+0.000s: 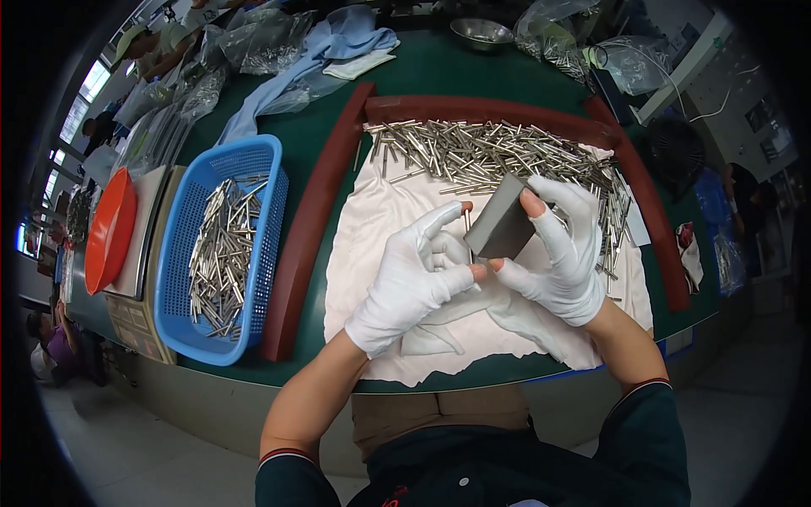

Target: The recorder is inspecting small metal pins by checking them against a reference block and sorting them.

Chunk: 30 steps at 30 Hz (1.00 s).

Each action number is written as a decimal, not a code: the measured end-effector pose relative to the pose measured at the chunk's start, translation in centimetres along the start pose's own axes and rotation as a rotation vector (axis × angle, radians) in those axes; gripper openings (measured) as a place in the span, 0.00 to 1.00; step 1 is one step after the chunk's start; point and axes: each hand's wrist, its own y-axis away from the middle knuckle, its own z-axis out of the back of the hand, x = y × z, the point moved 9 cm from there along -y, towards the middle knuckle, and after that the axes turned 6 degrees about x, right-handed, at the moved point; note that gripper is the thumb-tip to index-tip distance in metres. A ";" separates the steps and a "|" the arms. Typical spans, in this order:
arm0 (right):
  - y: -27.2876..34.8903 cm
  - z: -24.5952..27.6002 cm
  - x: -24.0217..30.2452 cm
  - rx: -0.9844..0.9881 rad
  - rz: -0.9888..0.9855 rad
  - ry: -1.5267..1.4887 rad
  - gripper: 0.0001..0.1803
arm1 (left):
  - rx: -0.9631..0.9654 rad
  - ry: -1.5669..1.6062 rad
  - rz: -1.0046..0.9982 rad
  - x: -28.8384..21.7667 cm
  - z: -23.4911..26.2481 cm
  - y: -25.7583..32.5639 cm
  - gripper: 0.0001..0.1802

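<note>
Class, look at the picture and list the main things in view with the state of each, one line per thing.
Left hand: gloved, thumb and forefinger tips bare, pinching
Metal rod: held roughly upright in that pinch
Right hand: gloved, gripping
Grey block: held, tilted
Loose rods: heaped, jumbled
Pink cloth: spread out, wrinkled
Blue basket: upright, partly filled with rods
Light blue cloth: crumpled

L hand (410, 283) & R hand (564, 249) gloved; thumbs (478, 273) v. close, fingers (441, 219) bent.
</note>
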 end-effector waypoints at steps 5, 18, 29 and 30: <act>-0.1 0.7 0.6 -0.065 0.017 -0.029 0.49 | -0.015 0.052 0.004 0.0 0.0 0.1 0.42; 0.0 0.2 0.1 -0.018 -0.002 0.021 0.52 | -0.039 0.044 -0.027 0.1 0.2 0.0 0.42; 0.3 0.3 0.5 -0.031 0.037 0.046 0.48 | -0.017 0.111 -0.030 0.2 -0.1 -0.1 0.42; 0.4 0.2 0.2 -0.028 0.023 0.063 0.48 | -0.031 0.101 -0.014 0.0 -0.1 -0.1 0.42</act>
